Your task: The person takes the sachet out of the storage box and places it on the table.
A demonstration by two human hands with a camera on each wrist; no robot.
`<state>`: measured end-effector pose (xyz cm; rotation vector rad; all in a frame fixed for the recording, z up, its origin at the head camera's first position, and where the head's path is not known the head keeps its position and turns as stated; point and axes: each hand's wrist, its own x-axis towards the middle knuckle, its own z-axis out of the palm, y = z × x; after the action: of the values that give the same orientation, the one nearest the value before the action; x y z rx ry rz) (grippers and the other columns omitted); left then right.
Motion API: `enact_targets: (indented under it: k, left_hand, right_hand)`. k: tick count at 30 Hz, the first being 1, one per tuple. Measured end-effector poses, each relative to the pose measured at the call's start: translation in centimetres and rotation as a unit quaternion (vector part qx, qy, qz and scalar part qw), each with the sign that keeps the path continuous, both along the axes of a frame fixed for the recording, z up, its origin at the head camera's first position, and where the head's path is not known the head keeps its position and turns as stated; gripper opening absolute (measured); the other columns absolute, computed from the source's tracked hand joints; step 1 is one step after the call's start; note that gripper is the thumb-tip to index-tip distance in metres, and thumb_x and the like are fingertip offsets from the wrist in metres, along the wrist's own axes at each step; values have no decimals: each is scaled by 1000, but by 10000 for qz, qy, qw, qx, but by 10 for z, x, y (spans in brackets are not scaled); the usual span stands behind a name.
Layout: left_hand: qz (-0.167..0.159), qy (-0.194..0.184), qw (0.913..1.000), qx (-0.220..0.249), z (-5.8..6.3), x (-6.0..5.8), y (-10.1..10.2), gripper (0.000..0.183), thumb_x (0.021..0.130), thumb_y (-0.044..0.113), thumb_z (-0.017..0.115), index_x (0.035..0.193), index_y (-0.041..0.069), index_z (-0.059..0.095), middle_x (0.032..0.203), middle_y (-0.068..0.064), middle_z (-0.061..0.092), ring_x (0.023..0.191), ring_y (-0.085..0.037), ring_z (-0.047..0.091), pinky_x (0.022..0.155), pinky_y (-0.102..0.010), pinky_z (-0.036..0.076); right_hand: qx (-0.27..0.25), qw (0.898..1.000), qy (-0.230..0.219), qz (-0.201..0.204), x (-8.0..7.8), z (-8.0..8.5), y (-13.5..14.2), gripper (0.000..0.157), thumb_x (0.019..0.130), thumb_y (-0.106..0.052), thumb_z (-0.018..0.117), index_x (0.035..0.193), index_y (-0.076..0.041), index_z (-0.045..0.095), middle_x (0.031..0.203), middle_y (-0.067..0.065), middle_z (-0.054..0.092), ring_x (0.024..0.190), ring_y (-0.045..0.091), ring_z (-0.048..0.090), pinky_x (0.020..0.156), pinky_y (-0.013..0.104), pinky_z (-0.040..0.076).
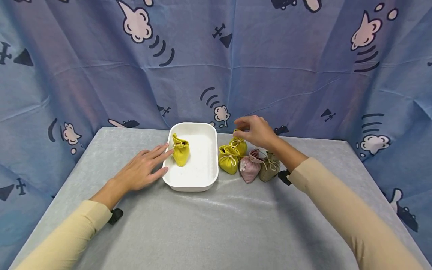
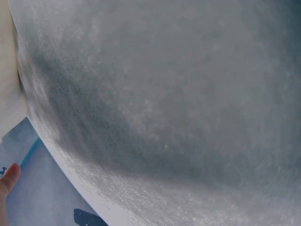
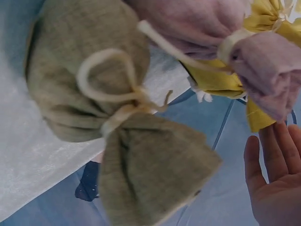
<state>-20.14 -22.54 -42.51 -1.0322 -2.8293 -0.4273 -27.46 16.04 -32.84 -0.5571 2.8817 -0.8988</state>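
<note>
A white rectangular tray [image 1: 194, 185] stands on the grey cloth, with one yellow drawstring pouch [image 1: 181, 153] at its left side. My left hand [image 1: 141, 168] lies at the tray's left rim, fingers spread and fairly straight; in the left wrist view only a fingertip [image 2: 10, 178] shows. Right of the tray, my right hand [image 1: 258, 131] pinches the top of the rear yellow pouch [image 1: 240, 148]. In the right wrist view its fingers [image 3: 275, 155] meet that yellow top. Beside it are another yellow pouch [image 1: 228, 161], a pink pouch [image 1: 249, 168] and an olive-brown pouch [image 3: 89, 70].
A grey cloth [image 1: 209, 232] covers the table. Behind it hangs a blue patterned curtain [image 1: 270, 86], which also closes off both sides. The pouches sit close together near the tray's right wall.
</note>
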Motion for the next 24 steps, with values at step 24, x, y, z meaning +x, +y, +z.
enact_targets:
  k: [24]
  left_hand:
    - [15,-64,10000,-23,2,0,0,60,103,41,49,155,14,38,161,-13,30,145,-31,34,106,-57,34]
  right_hand:
    - [-437,9970,-193,603,3,4,-53,48,90,-18,76,133,-2,62,131,14,64,117,28,63,99,41,49]
